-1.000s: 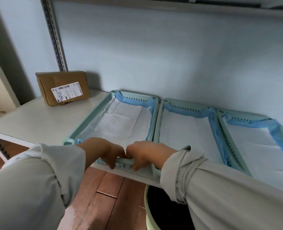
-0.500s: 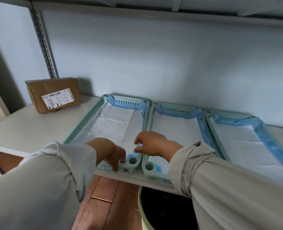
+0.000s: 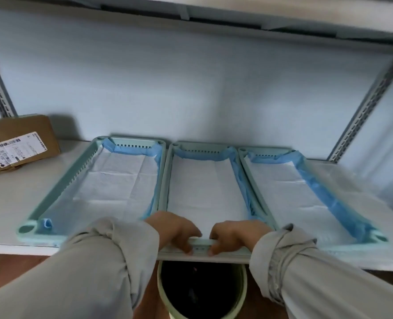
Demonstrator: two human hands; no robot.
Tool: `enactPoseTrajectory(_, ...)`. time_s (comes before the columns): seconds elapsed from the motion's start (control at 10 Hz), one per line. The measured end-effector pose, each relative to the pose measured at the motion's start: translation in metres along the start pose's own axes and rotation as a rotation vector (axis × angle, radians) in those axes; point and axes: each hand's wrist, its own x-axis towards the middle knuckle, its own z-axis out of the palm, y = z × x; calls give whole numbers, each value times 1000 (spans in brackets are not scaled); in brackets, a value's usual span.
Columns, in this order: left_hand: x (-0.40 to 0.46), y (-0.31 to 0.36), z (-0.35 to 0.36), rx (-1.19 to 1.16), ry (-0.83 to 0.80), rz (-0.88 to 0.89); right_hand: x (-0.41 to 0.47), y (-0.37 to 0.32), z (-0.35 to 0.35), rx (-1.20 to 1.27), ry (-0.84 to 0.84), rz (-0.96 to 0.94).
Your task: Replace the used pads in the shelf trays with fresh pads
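Three pale green trays stand side by side on the white shelf (image 3: 11, 199): a left tray (image 3: 59, 187), a middle tray (image 3: 165, 180) and a right tray (image 3: 269, 201). Each holds a white pad with blue edges: left pad (image 3: 115, 183), middle pad (image 3: 202, 187), right pad (image 3: 290, 194). My left hand (image 3: 174, 229) and my right hand (image 3: 232, 233) both grip the near rim of the middle tray, fingers curled over its front edge. That tray sticks out slightly past the shelf front.
A brown cardboard parcel (image 3: 18, 143) with a white label sits at the back left of the shelf. A green bin (image 3: 241, 288) with a dark inside stands on the wooden floor right below my hands. Another shelf board (image 3: 260, 14) hangs overhead.
Both hands left the near rim of the left tray and moved right onto the near rim of the middle tray. The view shifted right.
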Motion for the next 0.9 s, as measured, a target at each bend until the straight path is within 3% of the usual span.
enactPoseTrajectory(0.8,13,21,-5,-66,-54,-57,-10,19,-1,-9,64,-41)
enactPoseTrajectory(0.9,9,21,-13,-49,17,-81,-27,20,-18,1,143,-27)
